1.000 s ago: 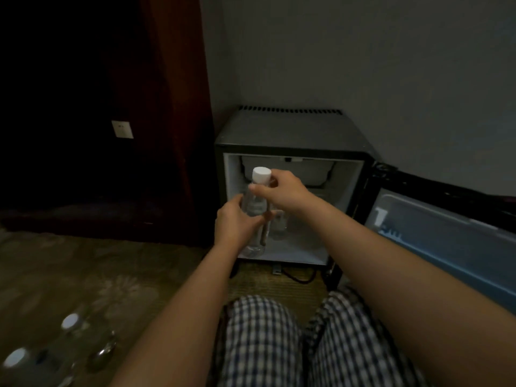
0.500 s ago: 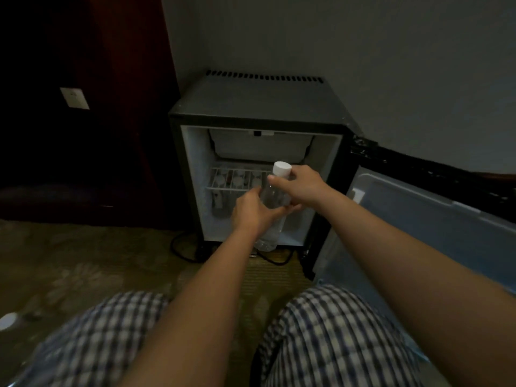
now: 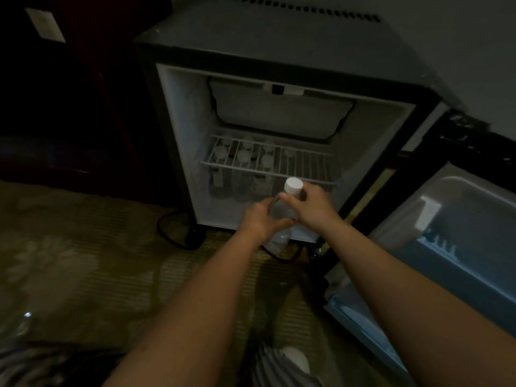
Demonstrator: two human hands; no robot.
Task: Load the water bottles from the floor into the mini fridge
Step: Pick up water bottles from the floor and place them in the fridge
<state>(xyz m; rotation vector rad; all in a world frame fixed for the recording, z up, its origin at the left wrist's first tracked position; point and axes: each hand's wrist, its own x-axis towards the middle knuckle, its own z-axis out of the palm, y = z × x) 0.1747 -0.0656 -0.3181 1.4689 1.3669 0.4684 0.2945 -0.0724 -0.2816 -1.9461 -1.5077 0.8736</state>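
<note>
A clear water bottle [image 3: 281, 212] with a white cap is upright at the front lower edge of the open mini fridge [image 3: 279, 51]. My left hand [image 3: 258, 220] grips its body from the left. My right hand [image 3: 310, 205] holds its neck just under the cap. Several bottles [image 3: 243, 180] stand inside under the white wire shelf [image 3: 268, 160], at the left. One more bottle [image 3: 23, 326] lies on the floor at the far left edge, blurred.
The fridge door [image 3: 446, 247] stands open to the right, its inner shelves facing me. A black power cable [image 3: 173, 233] loops on the carpet left of the fridge. Dark wooden furniture [image 3: 69, 107] stands to the left. My checked trouser legs fill the bottom edge.
The view has come closer to the fridge and tilted down. Both hands carried the bottle lower, to the fridge's bottom opening. The grip is unchanged.
</note>
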